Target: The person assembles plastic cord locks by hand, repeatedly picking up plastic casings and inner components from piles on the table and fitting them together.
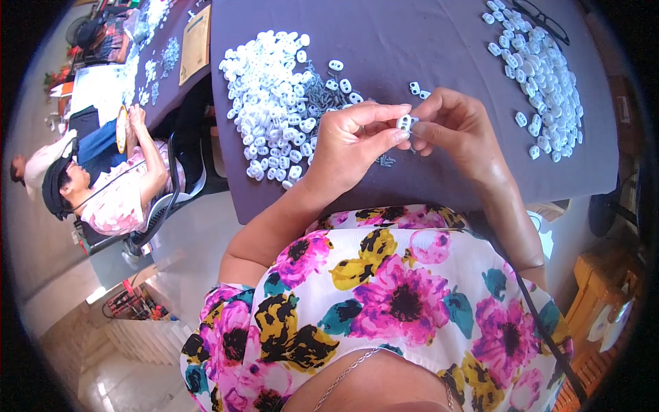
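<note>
In front of my chest, a small white oval plastic piece with two dark holes [403,123] is pinched between the fingertips of my left hand [349,141]. My right hand [454,130] meets it from the other side, thumb and fingers closed on the same piece. Whether the right fingers also hold something smaller is hidden. Left of the hands lies a big heap of similar white pieces [264,96]. Beside that heap, partly behind my left hand, is a pile of small dark grey screws [319,93]. A few more screws [386,161] lie just below my hands.
A second heap of white pieces [542,89] spreads along the right of the dark tablecloth [439,41], with black-framed glasses [542,20] at its far end. Two white pieces [415,88] lie beyond my right hand. Another person [117,192] sits at the left by a neighbouring table.
</note>
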The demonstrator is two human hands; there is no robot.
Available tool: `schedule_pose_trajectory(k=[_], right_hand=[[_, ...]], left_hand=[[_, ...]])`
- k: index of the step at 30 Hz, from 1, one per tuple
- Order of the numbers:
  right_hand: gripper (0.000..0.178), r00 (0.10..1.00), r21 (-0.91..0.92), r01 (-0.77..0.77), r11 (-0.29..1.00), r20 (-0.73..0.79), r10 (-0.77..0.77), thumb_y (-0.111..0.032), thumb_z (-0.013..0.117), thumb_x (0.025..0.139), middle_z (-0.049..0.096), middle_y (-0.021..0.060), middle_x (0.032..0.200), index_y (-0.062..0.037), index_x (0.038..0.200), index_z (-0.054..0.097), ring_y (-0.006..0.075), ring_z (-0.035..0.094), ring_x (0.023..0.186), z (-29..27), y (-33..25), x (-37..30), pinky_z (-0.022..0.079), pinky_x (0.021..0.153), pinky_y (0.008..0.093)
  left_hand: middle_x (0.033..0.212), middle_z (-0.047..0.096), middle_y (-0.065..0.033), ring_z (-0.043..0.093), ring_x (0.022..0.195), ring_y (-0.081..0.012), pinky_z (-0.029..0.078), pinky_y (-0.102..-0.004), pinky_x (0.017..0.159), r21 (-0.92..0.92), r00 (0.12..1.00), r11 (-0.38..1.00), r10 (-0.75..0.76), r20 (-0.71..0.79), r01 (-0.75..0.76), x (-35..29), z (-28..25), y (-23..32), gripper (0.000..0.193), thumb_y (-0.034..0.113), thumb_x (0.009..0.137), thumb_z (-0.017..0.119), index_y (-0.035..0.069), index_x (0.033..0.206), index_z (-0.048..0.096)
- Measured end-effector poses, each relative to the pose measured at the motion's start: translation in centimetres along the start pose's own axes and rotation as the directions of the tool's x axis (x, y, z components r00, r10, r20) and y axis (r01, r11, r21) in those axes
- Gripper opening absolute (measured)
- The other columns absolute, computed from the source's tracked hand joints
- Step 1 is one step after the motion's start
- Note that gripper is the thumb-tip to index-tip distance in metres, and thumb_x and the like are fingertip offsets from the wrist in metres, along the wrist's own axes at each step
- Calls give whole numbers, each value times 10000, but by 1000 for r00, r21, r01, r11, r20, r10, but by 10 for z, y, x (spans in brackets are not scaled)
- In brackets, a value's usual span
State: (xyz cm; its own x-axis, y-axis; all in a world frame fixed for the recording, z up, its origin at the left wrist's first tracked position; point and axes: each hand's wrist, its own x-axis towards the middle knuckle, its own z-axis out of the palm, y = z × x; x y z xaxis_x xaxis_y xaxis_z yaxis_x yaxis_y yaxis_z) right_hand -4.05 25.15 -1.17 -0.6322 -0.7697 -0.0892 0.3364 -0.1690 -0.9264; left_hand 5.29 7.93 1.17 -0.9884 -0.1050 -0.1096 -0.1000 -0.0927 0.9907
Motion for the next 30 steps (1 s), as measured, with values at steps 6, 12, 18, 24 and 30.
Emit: schedule_pose_trajectory(k=[6, 12, 18, 24, 30], right_hand=[[64, 999, -16, -45, 999, -14, 45, -37, 639, 875, 655, 52, 779, -3, 920, 608, 93, 619, 679, 0, 4, 1, 504, 595, 208], [111, 999, 27, -39, 999, -17, 39, -27, 637, 872, 664, 70, 821, 7, 973, 605, 102, 629, 704, 1, 6, 0, 515, 611, 220], [325, 995, -58, 24, 998, 95, -19, 69, 647, 815, 601, 33, 837, 6, 1126, 576, 90, 589, 775, -7, -9, -1, 483, 694, 222], [418, 973, -239, -1, 971, 226, 57, 108, 662, 768, 579, 26, 861, -5, 1161, 574, 95, 579, 801, 1, -24, 1, 473, 708, 235], [372, 963, -41, 12, 999, 269, 0, 86, 644, 807, 612, 46, 889, -6, 1161, 576, 105, 598, 808, -1, -17, 0, 482, 713, 234]], left_hand=[[932, 656, -93, 664, 809, -153, 554, -250, 749, 25, 1000, 999, 20, 9, -20, -1, 1, -6, 297, -50, 852, 627, -27, 1148, 637], [901, 658, -78, 656, 782, -127, 541, -233, 725, -5, 999, 999, -46, 1, 46, 1, -5, -2, 277, -46, 848, 625, -47, 1125, 634], [906, 658, -88, 651, 760, -130, 534, -242, 698, -19, 986, 987, -158, 62, 159, 5, -15, 13, 393, -22, 829, 626, -45, 1214, 553], [922, 656, -89, 645, 767, -120, 541, -250, 706, -55, 964, 973, -213, 157, 224, 8, -14, 20, 381, -8, 822, 636, -54, 1191, 555], [925, 657, -79, 635, 798, -103, 541, -243, 709, -93, 962, 965, -231, 145, 246, 7, -12, 21, 376, -8, 824, 636, -55, 1189, 555]])
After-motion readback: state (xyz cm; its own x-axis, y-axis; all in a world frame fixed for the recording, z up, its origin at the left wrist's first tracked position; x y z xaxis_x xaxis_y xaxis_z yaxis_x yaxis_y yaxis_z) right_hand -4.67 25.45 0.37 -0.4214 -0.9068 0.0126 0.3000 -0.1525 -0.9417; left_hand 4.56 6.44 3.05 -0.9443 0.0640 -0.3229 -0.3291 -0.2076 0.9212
